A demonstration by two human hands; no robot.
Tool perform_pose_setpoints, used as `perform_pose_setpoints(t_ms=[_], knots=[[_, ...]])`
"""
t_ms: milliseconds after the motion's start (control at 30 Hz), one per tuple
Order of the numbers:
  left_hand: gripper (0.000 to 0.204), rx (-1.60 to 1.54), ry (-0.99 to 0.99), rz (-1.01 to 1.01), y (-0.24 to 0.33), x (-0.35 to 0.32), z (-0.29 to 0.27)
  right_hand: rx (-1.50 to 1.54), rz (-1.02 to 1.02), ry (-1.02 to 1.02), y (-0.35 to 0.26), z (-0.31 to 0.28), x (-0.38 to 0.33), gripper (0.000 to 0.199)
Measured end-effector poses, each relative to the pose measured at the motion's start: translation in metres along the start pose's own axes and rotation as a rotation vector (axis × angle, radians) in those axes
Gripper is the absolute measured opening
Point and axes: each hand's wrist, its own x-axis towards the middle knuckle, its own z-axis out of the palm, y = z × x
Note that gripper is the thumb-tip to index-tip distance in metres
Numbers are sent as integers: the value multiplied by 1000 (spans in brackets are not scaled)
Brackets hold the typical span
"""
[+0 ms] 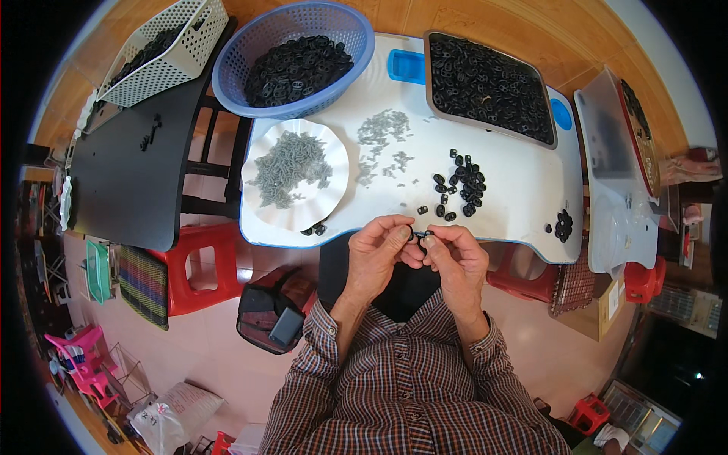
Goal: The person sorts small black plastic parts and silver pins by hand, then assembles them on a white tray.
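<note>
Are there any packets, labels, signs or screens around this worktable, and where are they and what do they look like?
Plastic bag: on the floor at lower left, crumpled, whitish, with dark print.
Cardboard box: right of the table, under a woven mat, brown, with a small white label on its side.
Dark device: on the red-and-black bag on the floor by the person's left arm, flat, rectangular; whether it is a screen I cannot tell.
No signs visible.

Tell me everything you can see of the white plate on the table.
The white plate is round with a wavy, fluted rim, and looks like thin paper or plastic. It lies flat at the near left corner of the white table, in front of the blue basket. A loose heap of small grey pieces covers its middle. A few black rings sit at its near edge. Neither hand touches it.
</note>
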Motion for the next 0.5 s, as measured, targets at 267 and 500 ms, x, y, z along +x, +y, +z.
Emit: perform_pose_setpoints(t_ms=[267, 500], knots=[[34, 106, -89, 29, 1, -4, -1, 4, -6, 12, 2, -2, 1, 13], [35, 117, -116, 46, 0, -3, -5, -7, -23, -25, 1, -1, 0, 13]])
